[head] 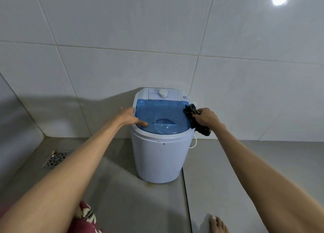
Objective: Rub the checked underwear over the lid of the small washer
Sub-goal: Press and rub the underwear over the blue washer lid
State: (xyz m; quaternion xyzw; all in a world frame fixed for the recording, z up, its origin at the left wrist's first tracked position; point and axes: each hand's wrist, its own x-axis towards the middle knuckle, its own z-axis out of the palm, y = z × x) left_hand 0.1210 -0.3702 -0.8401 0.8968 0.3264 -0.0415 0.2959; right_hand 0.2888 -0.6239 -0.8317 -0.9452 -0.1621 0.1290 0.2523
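Note:
A small white washer (161, 155) stands on the floor against the tiled wall. Its translucent blue lid (163, 113) is down, with a white dial (163, 93) on the panel behind it. My left hand (130, 118) rests flat on the lid's left edge, fingers spread, thumb lying on the blue surface. My right hand (205, 118) grips the dark checked underwear (192, 113) in a bunch. The cloth touches the lid's right edge and part of it hangs down past the rim.
A metal floor drain (56, 158) sits at the left near the wall corner. A white cord (193, 142) loops beside the washer's right side. My bare foot (217, 223) and a patch of red flowered clothing (85, 215) show at the bottom.

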